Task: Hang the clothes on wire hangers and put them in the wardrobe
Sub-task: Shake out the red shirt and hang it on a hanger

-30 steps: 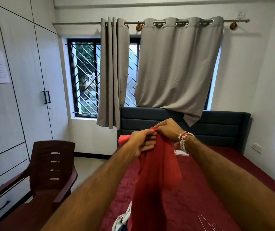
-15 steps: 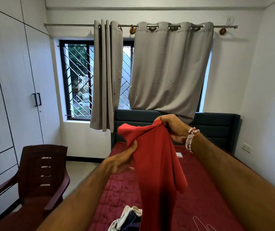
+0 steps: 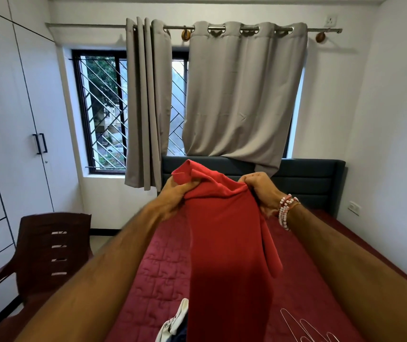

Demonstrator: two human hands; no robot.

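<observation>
A red garment hangs in front of me over the bed. My left hand grips its top edge on the left, and my right hand, with bead bracelets at the wrist, grips the top edge on the right. The cloth is stretched between both hands and drops down out of the frame. Wire hangers lie on the bed at the lower right. A white and dark piece of clothing lies on the bed at the bottom, partly hidden by the red garment. The white wardrobe stands along the left wall with its doors closed.
A maroon quilted bed with a dark headboard fills the middle. A brown plastic chair stands between bed and wardrobe. Behind are a barred window and grey curtains.
My hands have moved apart along the top of the red garment and spread it wider. My left hand went from touching the cloth lower down to gripping the top edge.
</observation>
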